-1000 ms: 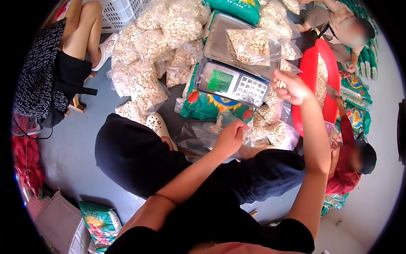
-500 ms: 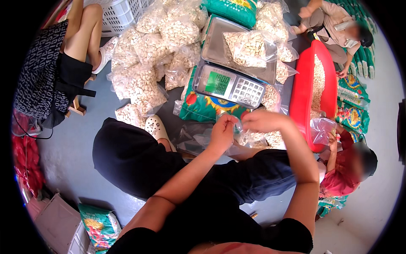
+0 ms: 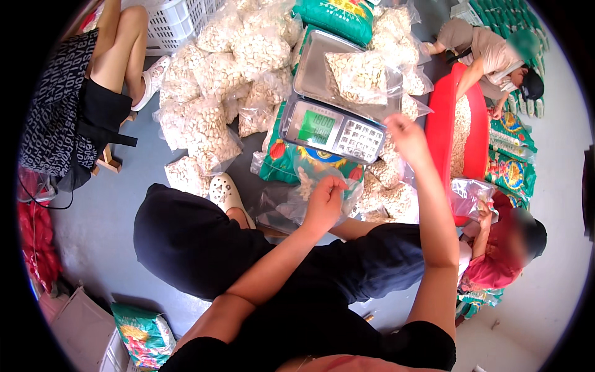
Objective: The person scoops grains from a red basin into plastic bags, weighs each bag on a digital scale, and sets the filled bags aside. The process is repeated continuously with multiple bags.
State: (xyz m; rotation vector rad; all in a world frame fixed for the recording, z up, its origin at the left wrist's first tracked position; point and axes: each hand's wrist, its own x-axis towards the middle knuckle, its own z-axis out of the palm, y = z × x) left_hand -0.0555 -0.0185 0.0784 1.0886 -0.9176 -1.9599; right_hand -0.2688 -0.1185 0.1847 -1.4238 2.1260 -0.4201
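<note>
My left hand (image 3: 325, 201) is closed on the top of a clear plastic bag (image 3: 297, 177), with a few pale seed- or bean-like pieces showing inside. Just right of the scale's keypad is my right hand (image 3: 406, 139), raised off the bag with its fingers curled together; whether something small is between them cannot be made out. The digital scale (image 3: 338, 130) has a lit green display. On its metal pan (image 3: 310, 68) lies a filled clear bag (image 3: 359, 77) of pale pieces.
Many filled bags (image 3: 204, 124) are heaped left of the scale. A red tub (image 3: 441, 118) of pale pieces stands at the right. One co-worker (image 3: 480, 49) reaches into it; another (image 3: 496, 260) holds a clear bag. A third person (image 3: 62, 111) sits at the left.
My right hand has left my left hand and moved up and right, beside the scale. My left hand keeps the bag. The far co-worker's arm has moved into the red tub.
</note>
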